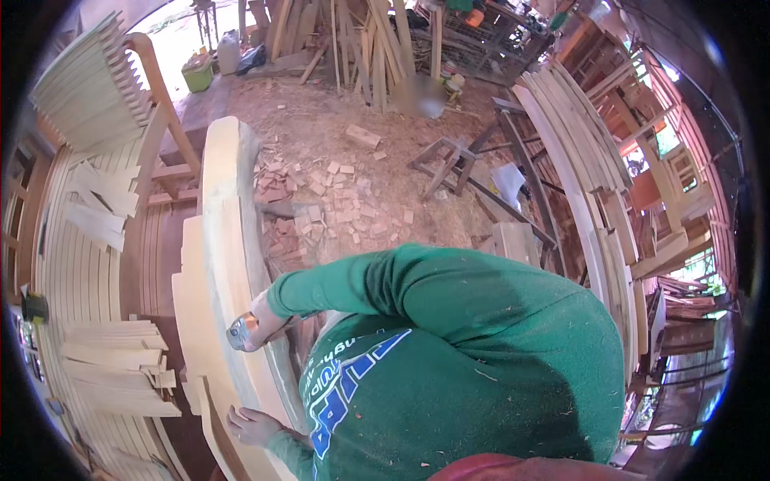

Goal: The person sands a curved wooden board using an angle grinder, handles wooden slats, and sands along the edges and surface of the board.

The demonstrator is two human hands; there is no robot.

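Note:
My right hand [271,321], at the end of a green sleeve, is closed around a small grey tool [239,332] with an orange patch. Its exact kind is not clear. The tool rests on or just over the long pale wooden beam [227,232], which has a rounded far end. Lower down, my left hand [255,426] lies with fingers spread on the pale wood near the same beam. Beside it a thin curved wooden strip [215,429] stands along the edge.
Wood offcuts [341,204] and sawdust cover the floor beyond the beam. Slatted panels [88,264] and stacked boards [120,365] lie at the left. Long planks [573,172] rest on a dark frame [525,172] at the right. Upright lumber [385,48] leans at the back.

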